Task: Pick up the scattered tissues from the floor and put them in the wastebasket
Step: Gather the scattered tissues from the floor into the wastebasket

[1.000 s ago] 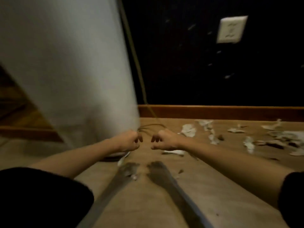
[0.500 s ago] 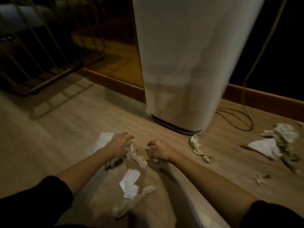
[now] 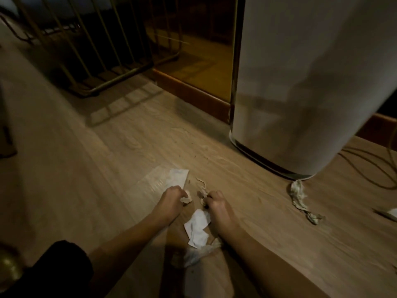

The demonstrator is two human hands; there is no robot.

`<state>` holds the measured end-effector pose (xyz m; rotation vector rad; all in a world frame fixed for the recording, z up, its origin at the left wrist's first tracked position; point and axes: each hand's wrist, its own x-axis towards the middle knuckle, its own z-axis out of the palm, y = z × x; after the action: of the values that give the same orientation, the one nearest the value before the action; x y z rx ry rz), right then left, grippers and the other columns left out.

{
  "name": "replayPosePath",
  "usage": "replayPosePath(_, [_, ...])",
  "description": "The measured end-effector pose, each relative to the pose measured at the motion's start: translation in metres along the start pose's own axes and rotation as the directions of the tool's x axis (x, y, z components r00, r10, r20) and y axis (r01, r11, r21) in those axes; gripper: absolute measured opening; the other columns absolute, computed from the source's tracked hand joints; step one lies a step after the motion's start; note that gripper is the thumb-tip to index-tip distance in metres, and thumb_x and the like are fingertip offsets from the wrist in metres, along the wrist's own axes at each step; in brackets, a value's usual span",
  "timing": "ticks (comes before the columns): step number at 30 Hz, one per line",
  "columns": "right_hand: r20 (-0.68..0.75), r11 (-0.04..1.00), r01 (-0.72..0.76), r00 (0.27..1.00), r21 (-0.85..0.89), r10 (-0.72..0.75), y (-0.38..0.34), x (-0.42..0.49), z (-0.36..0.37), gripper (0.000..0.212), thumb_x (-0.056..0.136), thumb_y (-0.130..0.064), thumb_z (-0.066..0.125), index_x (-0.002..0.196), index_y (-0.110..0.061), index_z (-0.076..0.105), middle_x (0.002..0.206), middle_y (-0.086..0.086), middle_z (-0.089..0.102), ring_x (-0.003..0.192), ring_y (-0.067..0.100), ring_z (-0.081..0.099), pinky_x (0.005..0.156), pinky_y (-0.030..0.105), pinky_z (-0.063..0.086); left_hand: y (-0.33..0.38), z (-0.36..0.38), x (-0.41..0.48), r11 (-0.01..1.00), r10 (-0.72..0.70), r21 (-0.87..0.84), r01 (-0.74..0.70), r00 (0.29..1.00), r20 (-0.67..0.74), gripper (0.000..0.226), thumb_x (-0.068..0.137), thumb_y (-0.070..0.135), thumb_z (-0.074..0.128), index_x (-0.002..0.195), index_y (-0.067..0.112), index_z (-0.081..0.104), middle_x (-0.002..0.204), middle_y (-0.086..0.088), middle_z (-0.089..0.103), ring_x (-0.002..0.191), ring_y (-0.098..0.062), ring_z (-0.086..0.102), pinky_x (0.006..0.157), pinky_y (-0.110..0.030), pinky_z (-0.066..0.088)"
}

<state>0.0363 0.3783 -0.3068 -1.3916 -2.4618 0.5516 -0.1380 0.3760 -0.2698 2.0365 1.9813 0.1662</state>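
My left hand [image 3: 170, 201] is closed on a small crumpled tissue wad [image 3: 186, 199] low over the wood floor. My right hand [image 3: 216, 204] is closed on a thin twisted tissue strip [image 3: 202, 191] that trails up from its fingers. Between my forearms lies a flat white tissue [image 3: 197, 229], and below it a crumpled pale tissue [image 3: 197, 253]. A flat paper sheet [image 3: 165, 182] lies just beyond my left hand. A long twisted tissue [image 3: 300, 201] lies to the right, near the foot of the tall white bin [image 3: 300, 93].
A metal rack with slanted bars [image 3: 90, 52] stands at the back left. A wooden baseboard [image 3: 193, 93] runs along the wall. A cable [image 3: 369, 166] loops on the floor right of the bin. Another white tissue [image 3: 392, 212] shows at the right edge.
The view swung left, from the wall socket to the bin and rack, then drew closer. My left hand, resting on a tissue, has closed on a wad. My right hand now holds a twisted strip.
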Motion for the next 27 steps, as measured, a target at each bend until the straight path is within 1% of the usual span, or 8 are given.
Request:
replayPosePath(6, [-0.085, 0.972, -0.122, 0.986, 0.202, 0.141, 0.008, 0.011, -0.033, 0.016, 0.078, 0.005, 0.057, 0.085, 0.001, 0.071, 0.093, 0.016, 0.065, 0.090, 0.030, 0.057, 0.076, 0.036, 0.045, -0.009, -0.028, -0.003, 0.962, -0.024, -0.269, -0.047, 0.967, -0.255, 0.023, 0.070, -0.007, 0.064, 0.089, 0.003, 0.073, 0.093, -0.017, 0.068, 0.086, -0.029, 0.065, 0.072, -0.025, 0.045])
replayPosePath(9, [-0.126, 0.961, -0.115, 0.980, 0.252, 0.151, 0.004, 0.002, -0.054, 0.018, 0.078, 0.006, 0.059, 0.089, -0.001, 0.072, 0.094, 0.014, 0.068, 0.089, 0.027, 0.060, 0.078, 0.031, 0.045, -0.020, -0.037, 0.007, 0.968, -0.064, -0.250, -0.015, 0.951, -0.303, 0.034, 0.071, -0.008, 0.063, 0.104, 0.002, 0.068, 0.102, -0.022, 0.065, 0.092, -0.035, 0.063, 0.078, -0.032, 0.048])
replayPosePath(13, [-0.016, 0.958, -0.029, 0.999, 0.286, 0.035, -0.026, -0.027, -0.052, 0.023, 0.080, 0.001, 0.057, 0.098, -0.004, 0.070, 0.102, 0.013, 0.065, 0.094, 0.028, 0.059, 0.079, 0.031, 0.044, -0.035, -0.026, 0.023, 0.991, -0.083, -0.111, 0.081, 0.996, -0.020, 0.067, 0.078, 0.018, 0.067, 0.139, 0.021, 0.039, 0.136, -0.022, 0.040, 0.121, -0.042, 0.045, 0.098, -0.041, 0.042])
replayPosePath(16, [0.175, 0.978, 0.064, 0.979, 0.197, -0.100, -0.038, -0.049, -0.035, 0.042, 0.082, -0.024, 0.056, 0.123, -0.013, 0.054, 0.127, 0.009, 0.049, 0.110, 0.030, 0.048, 0.088, 0.039, 0.043, -0.034, -0.013, 0.027, 0.994, -0.079, 0.093, 0.061, 0.975, 0.207, 0.070, 0.083, 0.037, 0.063, 0.143, 0.028, 0.028, 0.151, -0.017, 0.025, 0.137, -0.041, 0.026, 0.112, -0.046, 0.026])
replayPosePath(19, [0.273, 0.992, 0.123, 0.955, -0.021, -0.112, -0.035, -0.063, -0.028, 0.080, 0.077, -0.051, 0.058, 0.143, -0.034, 0.018, 0.152, 0.001, 0.020, 0.127, 0.029, 0.027, 0.094, 0.046, 0.035, -0.026, -0.008, 0.019, 0.983, -0.017, 0.185, -0.015, 0.986, 0.168, 0.059, 0.084, 0.025, 0.064, 0.138, 0.018, 0.041, 0.142, -0.015, 0.043, 0.127, -0.034, 0.043, 0.107, -0.040, 0.033])
replayPosePath(21, [0.273, 0.982, 0.172, 0.951, -0.072, -0.146, -0.033, -0.066, -0.025, 0.087, 0.077, -0.048, 0.060, 0.143, -0.042, 0.004, 0.157, 0.000, 0.008, 0.127, 0.028, 0.023, 0.095, 0.045, 0.033, -0.022, -0.007, 0.008, 0.982, 0.019, 0.184, -0.040, 0.993, 0.113, 0.050, 0.084, 0.011, 0.061, 0.133, 0.012, 0.049, 0.132, -0.015, 0.052, 0.118, -0.033, 0.049, 0.102, -0.038, 0.041])
replayPosePath(24, [0.245, 0.975, 0.213, 0.950, -0.064, -0.191, -0.032, -0.064, -0.011, 0.064, 0.083, -0.032, 0.057, 0.141, -0.031, 0.028, 0.152, 0.008, 0.025, 0.120, 0.032, 0.034, 0.096, 0.045, 0.038, -0.015, -0.003, -0.014, 0.994, 0.026, 0.108, -0.030, 0.999, 0.034, 0.036, 0.084, 0.006, 0.059, 0.120, 0.005, 0.062, 0.120, -0.018, 0.062, 0.111, -0.032, 0.054, 0.097, -0.036, 0.045])
replayPosePath(27, [0.120, 0.968, 0.213, 0.966, 0.131, -0.229, -0.034, -0.069, 0.000, 0.024, 0.085, -0.013, 0.050, 0.107, -0.013, 0.059, 0.116, 0.013, 0.056, 0.099, 0.033, 0.048, 0.083, 0.044, 0.047, -0.010, -0.003, -0.035, 1.000, 0.012, -0.012, -0.013, 0.999, -0.043, 0.026, 0.082, 0.004, 0.057, 0.104, 0.001, 0.070, 0.104, -0.021, 0.068, 0.099, -0.034, 0.061, 0.089, -0.037, 0.049])
